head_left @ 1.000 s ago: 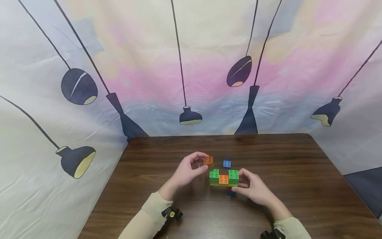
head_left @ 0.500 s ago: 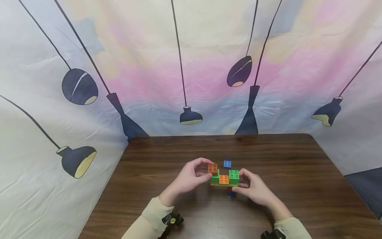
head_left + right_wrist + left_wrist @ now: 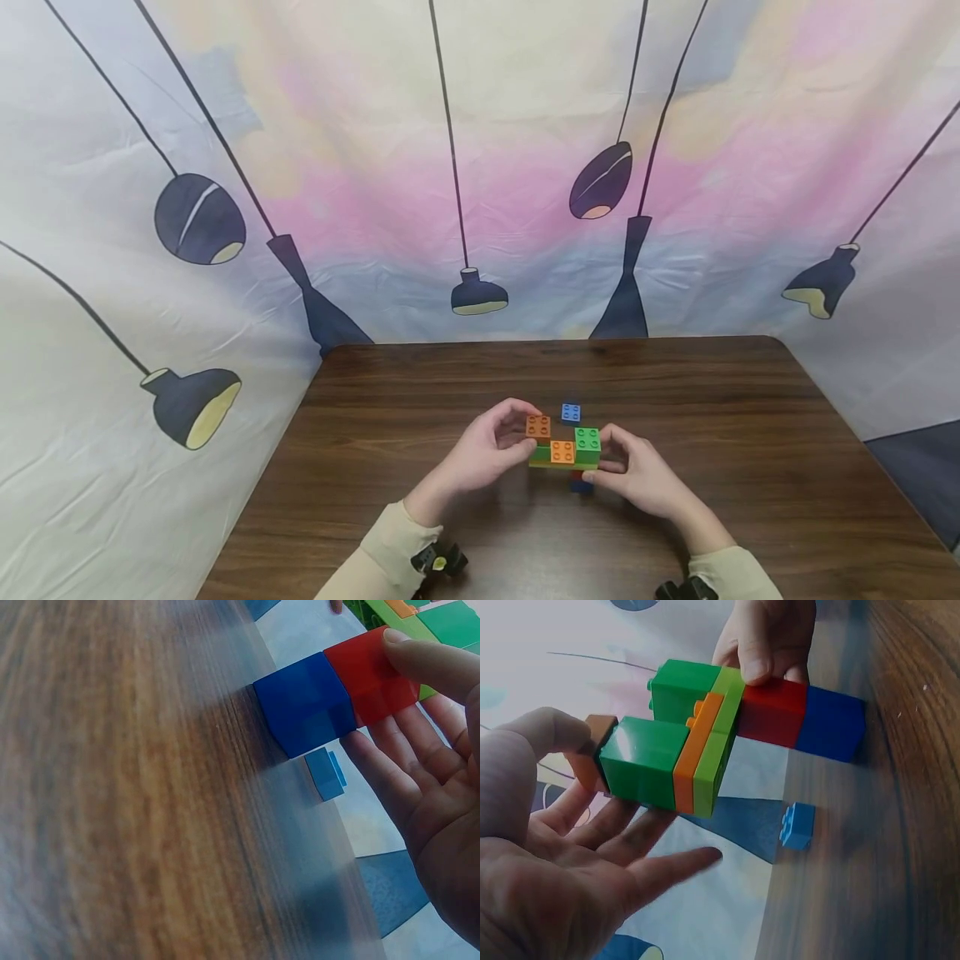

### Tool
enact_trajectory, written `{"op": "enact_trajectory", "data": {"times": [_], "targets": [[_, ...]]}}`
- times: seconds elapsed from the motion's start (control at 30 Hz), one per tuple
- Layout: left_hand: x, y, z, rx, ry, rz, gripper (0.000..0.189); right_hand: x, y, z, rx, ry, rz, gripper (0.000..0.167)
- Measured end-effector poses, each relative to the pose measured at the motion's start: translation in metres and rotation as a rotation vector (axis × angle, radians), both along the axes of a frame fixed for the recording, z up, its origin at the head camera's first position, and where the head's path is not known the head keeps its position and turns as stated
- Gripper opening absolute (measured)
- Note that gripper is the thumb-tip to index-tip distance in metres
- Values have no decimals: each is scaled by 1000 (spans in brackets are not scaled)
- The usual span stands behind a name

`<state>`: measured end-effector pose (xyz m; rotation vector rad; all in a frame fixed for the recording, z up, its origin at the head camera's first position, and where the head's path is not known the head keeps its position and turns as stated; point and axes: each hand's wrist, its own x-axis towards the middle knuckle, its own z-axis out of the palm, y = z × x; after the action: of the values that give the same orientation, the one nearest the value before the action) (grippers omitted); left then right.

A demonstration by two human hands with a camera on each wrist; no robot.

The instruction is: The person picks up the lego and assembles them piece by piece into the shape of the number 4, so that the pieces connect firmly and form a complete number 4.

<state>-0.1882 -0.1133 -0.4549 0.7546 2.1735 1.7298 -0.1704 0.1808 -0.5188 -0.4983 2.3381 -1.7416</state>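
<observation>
In the head view my left hand (image 3: 483, 454) pinches a dark orange brick (image 3: 537, 427) between thumb and fingers. That brick sits on the left green brick (image 3: 645, 761) of a built stack; whether it is fully pressed down I cannot tell. A second green brick (image 3: 588, 443) stands at the stack's right, with a lighter orange piece (image 3: 562, 451) between them. Under these runs a lime-green plate (image 3: 709, 776), and below it a red brick (image 3: 772, 712) on a dark blue brick (image 3: 831, 724). My right hand (image 3: 645, 477) grips the stack at the red brick.
A loose small light blue brick (image 3: 571, 412) lies on the wooden table (image 3: 675, 375) just behind the stack. A patterned cloth with painted lamps (image 3: 480, 296) hangs beyond the table's far edge.
My left hand has carried the dark orange brick right and toward me, from beside the stack onto the left green brick. The right hand and the stack stay in place.
</observation>
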Motion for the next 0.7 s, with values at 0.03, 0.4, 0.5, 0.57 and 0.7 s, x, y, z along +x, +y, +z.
{"op": "enact_trajectory", "data": {"times": [0.03,0.4,0.5,0.57,0.7], "targets": [[1,1,0,-1,-3,0,38,0,0,0,0,0,0,38],[7,7,-7,6,-42,37,29,2,0,3,-5,-1,3,37],[8,9,-9,10,-34,63,29,2,0,3,-9,-3,4,37],[8,9,-10,10,-19,78,28,1,0,3,-11,-3,4,37],[8,11,-12,11,1,102,27,1,0,2,-6,0,4,37]]}}
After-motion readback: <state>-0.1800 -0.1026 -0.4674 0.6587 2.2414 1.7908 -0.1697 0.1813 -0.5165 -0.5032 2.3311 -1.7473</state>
